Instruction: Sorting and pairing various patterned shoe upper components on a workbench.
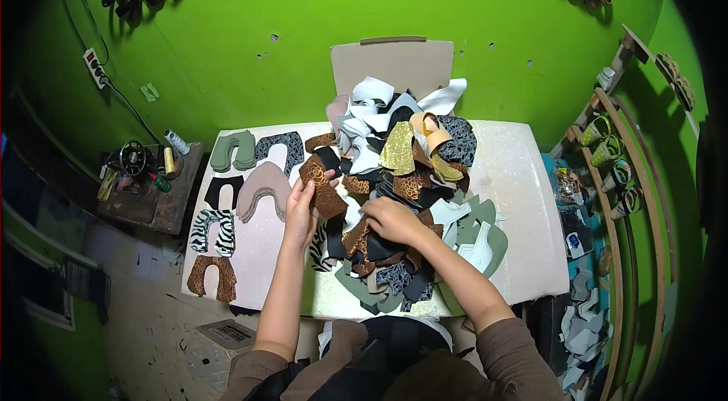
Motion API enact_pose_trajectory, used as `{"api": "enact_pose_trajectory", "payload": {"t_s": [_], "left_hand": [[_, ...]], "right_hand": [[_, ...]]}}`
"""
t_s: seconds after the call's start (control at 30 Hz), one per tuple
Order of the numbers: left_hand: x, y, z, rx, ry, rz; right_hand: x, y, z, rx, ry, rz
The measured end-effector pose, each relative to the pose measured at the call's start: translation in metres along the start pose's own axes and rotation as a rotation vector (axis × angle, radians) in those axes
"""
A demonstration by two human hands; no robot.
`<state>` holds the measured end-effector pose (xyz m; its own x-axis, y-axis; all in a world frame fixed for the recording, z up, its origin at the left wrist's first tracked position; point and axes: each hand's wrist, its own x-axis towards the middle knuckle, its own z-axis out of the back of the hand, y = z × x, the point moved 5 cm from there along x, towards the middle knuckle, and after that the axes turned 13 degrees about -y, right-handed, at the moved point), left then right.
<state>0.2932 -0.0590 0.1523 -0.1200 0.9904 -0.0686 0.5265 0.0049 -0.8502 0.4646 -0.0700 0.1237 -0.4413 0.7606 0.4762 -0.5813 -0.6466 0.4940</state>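
My left hand [301,217] is closed on a brown patterned shoe upper piece [323,190], held up over the left edge of a mixed heap of cut material [394,150]. Over the heap's middle, my right hand [391,220] has its fingers bent down among leopard-print and black pieces; what they grip is hidden. The heap also has white, green, gold and black-patterned pieces. Left of it lie arch-shaped pieces in groups: green [233,151], black-and-grey patterned [280,149], black [224,191], dusty pink [262,192], zebra-striped [213,232] and brown leopard-print [212,278].
The pale table [523,204] stands against a green wall, with a beige board [392,67] upright behind the heap. A small dark side table [152,192] at the left carries thread spools. At the right, a wooden rack [618,173] holds sandals. A cardboard box [220,348] sits below left.
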Motion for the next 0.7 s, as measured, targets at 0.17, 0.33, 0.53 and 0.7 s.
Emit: {"api": "enact_pose_trajectory", "payload": {"t_s": [0.17,0.33,0.53,0.7], "left_hand": [[0.0,0.006,0.011,-0.023,-0.056,-0.004],[-0.008,0.013,0.013,0.023,-0.052,0.016],[-0.01,0.013,0.026,-0.036,-0.116,0.003],[-0.005,0.011,0.027,0.081,-0.091,-0.045]], "right_hand": [[-0.01,-0.001,-0.041,-0.202,0.161,0.126],[-0.01,-0.009,-0.047,-0.308,0.317,0.037],[0.012,0.004,0.004,0.068,0.208,-0.058],[0.025,0.012,0.048,0.206,-0.012,-0.108]]}}
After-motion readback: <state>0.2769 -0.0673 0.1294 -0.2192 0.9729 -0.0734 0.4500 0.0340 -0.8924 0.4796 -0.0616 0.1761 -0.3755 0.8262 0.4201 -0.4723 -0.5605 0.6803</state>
